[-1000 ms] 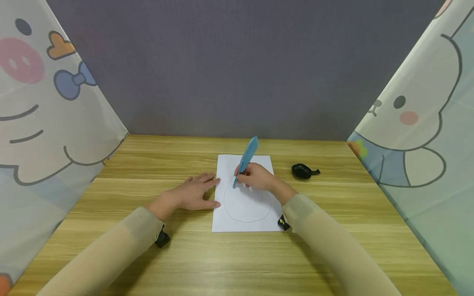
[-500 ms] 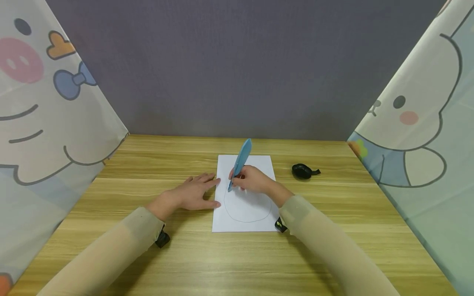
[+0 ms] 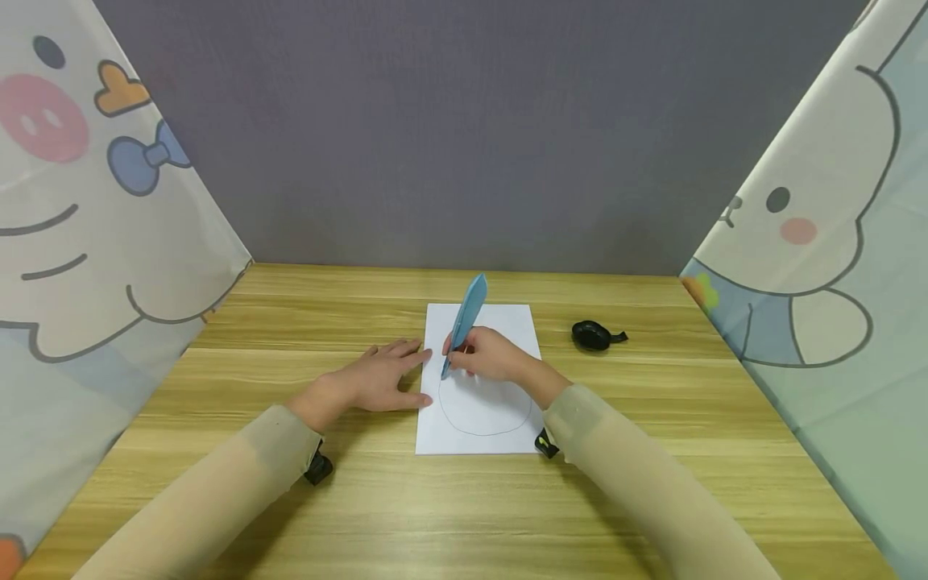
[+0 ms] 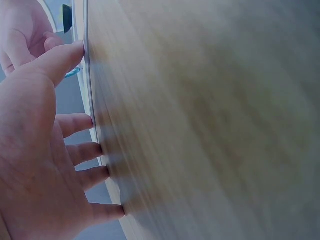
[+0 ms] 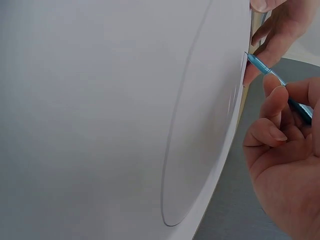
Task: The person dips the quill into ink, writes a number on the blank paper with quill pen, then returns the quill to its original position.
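Note:
A white sheet of paper (image 3: 428, 443) lies on the wooden table, bearing a thin, rounded pencil-grey line (image 3: 482, 435). My right hand (image 3: 493, 354) pinches a blue pen (image 3: 471, 308) with a feather-shaped top. The pen leans, tip down at the paper's left part, beside the left end of the curved line. In the right wrist view, thumb and fingers close round the pen's slim barrel (image 5: 260, 64). My left hand (image 3: 380, 382) rests with spread, straight fingers at the paper's left edge. Thumb and index fingertip touch the sheet.
To the right of the paper lies a small black round object (image 3: 590, 336) with a short tail. A grey panel (image 3: 464, 145) stands behind the table (image 3: 348, 314). Cartoon-printed cloths (image 3: 819, 242) hang at both sides.
My right hand and the pen have shifted left and slightly toward me, the tip moving down to the curve's left end. The left hand has stayed in place.

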Motion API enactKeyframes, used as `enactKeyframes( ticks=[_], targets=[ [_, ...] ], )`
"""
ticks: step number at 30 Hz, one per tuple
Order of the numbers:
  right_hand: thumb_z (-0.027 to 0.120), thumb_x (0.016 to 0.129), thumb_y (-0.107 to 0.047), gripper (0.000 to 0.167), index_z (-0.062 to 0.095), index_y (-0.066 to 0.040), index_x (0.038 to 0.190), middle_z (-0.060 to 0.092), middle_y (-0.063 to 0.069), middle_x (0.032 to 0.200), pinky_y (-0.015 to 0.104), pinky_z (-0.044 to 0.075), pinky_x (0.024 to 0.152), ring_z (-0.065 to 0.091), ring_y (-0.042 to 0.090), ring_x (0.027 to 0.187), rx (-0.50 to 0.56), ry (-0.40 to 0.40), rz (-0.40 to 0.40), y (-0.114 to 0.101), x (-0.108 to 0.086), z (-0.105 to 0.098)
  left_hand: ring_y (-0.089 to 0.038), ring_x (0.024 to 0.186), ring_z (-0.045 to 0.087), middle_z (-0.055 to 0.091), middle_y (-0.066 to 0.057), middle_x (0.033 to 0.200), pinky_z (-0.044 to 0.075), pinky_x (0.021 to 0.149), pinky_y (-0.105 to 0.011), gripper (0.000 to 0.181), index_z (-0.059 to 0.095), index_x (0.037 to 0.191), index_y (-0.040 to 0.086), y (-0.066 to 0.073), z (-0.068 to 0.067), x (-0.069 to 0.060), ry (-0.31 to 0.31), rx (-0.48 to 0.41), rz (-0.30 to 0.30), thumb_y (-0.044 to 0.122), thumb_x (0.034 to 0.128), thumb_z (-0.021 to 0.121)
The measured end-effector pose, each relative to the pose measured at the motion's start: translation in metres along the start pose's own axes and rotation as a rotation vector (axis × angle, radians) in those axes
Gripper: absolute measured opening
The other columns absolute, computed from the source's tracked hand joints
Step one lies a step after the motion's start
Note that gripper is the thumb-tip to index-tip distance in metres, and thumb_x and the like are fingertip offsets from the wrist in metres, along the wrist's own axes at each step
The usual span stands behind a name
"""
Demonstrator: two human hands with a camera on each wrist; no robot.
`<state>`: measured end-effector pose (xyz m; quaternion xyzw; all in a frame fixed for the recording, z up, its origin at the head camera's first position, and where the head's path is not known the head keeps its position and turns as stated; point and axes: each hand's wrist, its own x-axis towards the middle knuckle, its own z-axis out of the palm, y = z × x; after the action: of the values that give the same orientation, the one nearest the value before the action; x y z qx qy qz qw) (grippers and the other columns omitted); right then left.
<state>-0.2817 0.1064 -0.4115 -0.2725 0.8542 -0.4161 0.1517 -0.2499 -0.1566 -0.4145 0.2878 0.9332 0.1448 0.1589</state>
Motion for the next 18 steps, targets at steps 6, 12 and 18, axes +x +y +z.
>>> enactKeyframes(
  ticks=[6, 12, 18],
  targets=[
    [0.062, 0.108, -0.014, 0.021, 0.074, -0.001, 0.120, 0.077, 0.009, 0.095, 0.025, 0.047, 0.062, 0.059, 0.011, 0.065, 0.005, -0.002, 0.004, -0.001, 0.000, 0.000, -0.049, 0.169, 0.018, 0.023, -0.020, 0.182, 0.017, 0.128, -0.083, 0.096, 0.033, 0.174, 0.013, -0.001, 0.000, 0.000, 0.005, 0.001, 0.004, 0.067, 0.1023, 0.065],
    [0.061, 0.108, -0.015, 0.024, 0.074, -0.001, 0.123, 0.078, 0.015, 0.099, 0.026, 0.045, 0.062, 0.059, 0.015, 0.067, 0.023, 0.026, 0.023, -0.001, -0.006, -0.009, -0.047, 0.170, 0.017, 0.021, -0.017, 0.184, 0.015, 0.129, -0.081, 0.094, 0.031, 0.175, 0.016, -0.002, 0.001, 0.002, -0.004, 0.004, -0.008, 0.066, 0.1031, 0.065],
    [0.061, 0.109, -0.014, 0.026, 0.073, 0.004, 0.125, 0.078, 0.027, 0.103, 0.026, 0.043, 0.063, 0.057, 0.017, 0.067, 0.123, 0.083, 0.029, 0.007, -0.018, -0.025, -0.045, 0.170, 0.016, 0.021, -0.016, 0.184, 0.015, 0.130, -0.081, 0.096, 0.031, 0.175, 0.018, -0.006, 0.004, 0.003, 0.002, -0.009, -0.011, 0.068, 0.1013, 0.067]
  ],
)
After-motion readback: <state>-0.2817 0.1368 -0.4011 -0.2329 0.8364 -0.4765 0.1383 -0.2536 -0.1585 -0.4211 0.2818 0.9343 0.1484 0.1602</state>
